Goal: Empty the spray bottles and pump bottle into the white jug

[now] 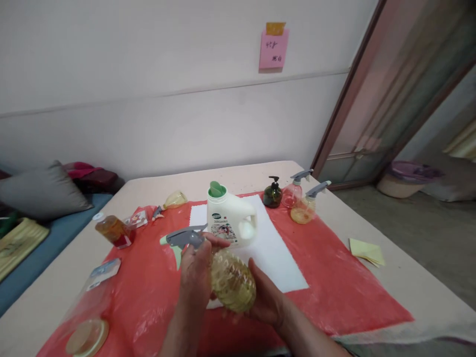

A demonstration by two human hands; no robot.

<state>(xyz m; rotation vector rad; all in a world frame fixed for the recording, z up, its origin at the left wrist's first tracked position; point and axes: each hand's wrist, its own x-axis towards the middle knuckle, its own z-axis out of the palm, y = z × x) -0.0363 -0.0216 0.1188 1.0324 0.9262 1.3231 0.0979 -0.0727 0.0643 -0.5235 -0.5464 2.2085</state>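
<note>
A yellowish clear spray bottle (pixel 233 281) lies tilted on its side between my hands, its grey trigger head (pixel 186 238) pointing left. My left hand (pixel 197 272) is closed around the neck, just under the trigger head. Around the base and right side of the bottle, my right hand (pixel 266 300) is wrapped, its fingers partly hidden behind it. Right behind my hands stands a white jug (pixel 238 215) with a handle and a printed label. A green piece (pixel 216 189) sits in the jug's mouth. Beneath the jug is a white sheet (pixel 286 267).
Red plastic sheeting (pixel 342 282) covers much of the table (pixel 401 277). A dark pump bottle (pixel 273 194), a pink spray bottle (pixel 292 193) and a yellow spray bottle (pixel 305 210) stand back right. An amber-liquid bottle (pixel 113 230) is left; yellow papers (pixel 367 251) lie right.
</note>
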